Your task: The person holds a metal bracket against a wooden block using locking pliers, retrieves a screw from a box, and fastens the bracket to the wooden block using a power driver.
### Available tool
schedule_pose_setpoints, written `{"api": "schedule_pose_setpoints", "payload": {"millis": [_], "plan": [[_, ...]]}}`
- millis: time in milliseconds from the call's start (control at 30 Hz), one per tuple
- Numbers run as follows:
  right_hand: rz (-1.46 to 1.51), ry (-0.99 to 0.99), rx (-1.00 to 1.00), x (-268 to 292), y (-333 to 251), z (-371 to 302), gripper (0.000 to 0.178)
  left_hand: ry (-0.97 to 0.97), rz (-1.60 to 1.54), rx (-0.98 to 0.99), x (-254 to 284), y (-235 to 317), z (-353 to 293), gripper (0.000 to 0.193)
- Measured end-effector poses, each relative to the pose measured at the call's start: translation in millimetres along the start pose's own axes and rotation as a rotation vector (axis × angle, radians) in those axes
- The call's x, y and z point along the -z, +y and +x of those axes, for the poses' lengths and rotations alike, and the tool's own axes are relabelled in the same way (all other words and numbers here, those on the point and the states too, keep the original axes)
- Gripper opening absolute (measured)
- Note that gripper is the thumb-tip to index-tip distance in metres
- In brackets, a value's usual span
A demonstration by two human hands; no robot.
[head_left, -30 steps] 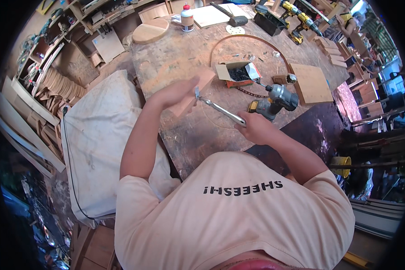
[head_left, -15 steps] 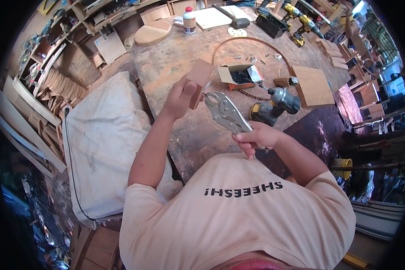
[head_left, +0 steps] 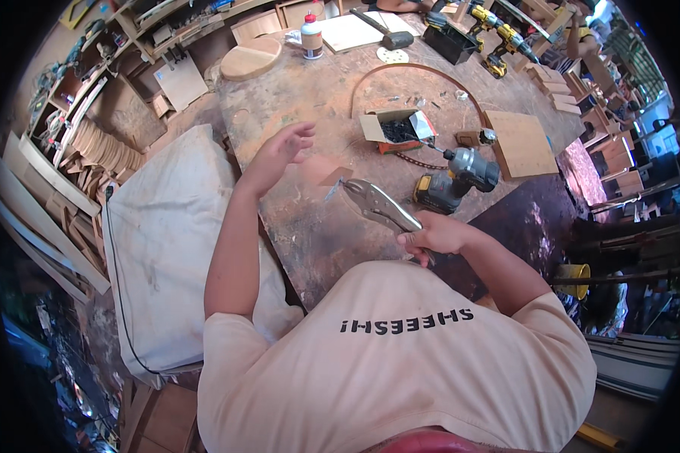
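Observation:
My right hand [head_left: 436, 232] is closed around the handles of silver locking pliers [head_left: 384, 205], whose jaws point up and left over the workbench. Just past the jaw tips is a small reddish-brown wooden block [head_left: 329, 172], smeared by motion; whether the jaws grip it I cannot tell. My left hand [head_left: 283, 153] is beside the block, apart from it, fingers spread and nothing in them. To the right of the pliers, a cordless impact driver [head_left: 468, 170] lies on its side, its bit toward an opened carton of dark screws [head_left: 397, 130].
A thin curved wooden strip [head_left: 423, 66] arcs behind the carton. Right of the driver lies a flat wooden board [head_left: 521, 145]. Farther back are a glue bottle [head_left: 311, 39], a mallet [head_left: 389, 34] and yellow drills [head_left: 510, 41]. A cloth-covered surface [head_left: 174, 249] borders the bench's left side.
My left hand has let go of the wooden block and drawn back left with its fingers opening. The block has dropped lower, and the pliers have turned in my right hand.

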State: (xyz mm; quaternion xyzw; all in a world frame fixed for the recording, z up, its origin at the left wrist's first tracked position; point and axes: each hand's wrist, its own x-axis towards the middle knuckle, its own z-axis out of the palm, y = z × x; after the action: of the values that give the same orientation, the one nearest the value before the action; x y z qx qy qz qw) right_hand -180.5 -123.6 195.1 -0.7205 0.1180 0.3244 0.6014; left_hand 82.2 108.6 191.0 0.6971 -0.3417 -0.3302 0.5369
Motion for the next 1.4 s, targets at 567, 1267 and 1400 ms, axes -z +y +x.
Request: {"api": "schedule_pose_setpoints", "payload": {"millis": [567,1267,1400], "plan": [[-0.855,0.479,0.057,-22.0,-27.6,4.9,0.024,-0.178,0.320,0.372,-22.5,0.6,18.4,0.056],[-0.928,0.482,0.095,-21.5,-13.4,4.9,0.025,-0.006,0.394,0.130,-23.4,-21.6,1.0,0.059],[-0.740,0.386,0.099,-26.8,-4.5,2.3,0.025,-0.133,0.403,0.248,-19.8,-21.5,1.4,0.060]]}}
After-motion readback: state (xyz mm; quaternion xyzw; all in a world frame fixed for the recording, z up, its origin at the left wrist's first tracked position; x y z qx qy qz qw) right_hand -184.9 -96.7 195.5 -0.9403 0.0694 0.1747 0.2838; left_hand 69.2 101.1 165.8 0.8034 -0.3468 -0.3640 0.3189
